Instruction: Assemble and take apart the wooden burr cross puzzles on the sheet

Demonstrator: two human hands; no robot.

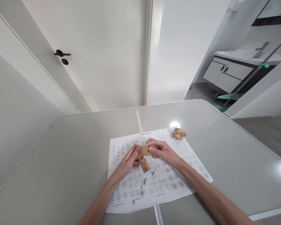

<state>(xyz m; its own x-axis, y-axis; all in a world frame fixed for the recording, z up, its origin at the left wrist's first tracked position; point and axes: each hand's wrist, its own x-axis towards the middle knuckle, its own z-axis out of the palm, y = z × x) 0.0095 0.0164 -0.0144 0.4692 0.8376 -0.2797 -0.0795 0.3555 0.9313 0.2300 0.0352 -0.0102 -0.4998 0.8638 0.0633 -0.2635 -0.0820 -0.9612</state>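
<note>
Several interlocking wooden puzzle pieces are held between my two hands, above a printed paper sheet. My left hand is closed around the left side of the pieces. On the other side, my right hand pinches a wooden block between thumb and fingers. One notched piece with a dark mark points down toward me. The fingers hide part of how the pieces fit together. Near the sheet's upper right corner sits an assembled wooden burr puzzle, apart from both hands.
The sheet shows rows of small puzzle diagrams and lies across the seam of a grey folding table. Beyond the table's far edge is a white door with a black handle. A washbasin cabinet stands at the right.
</note>
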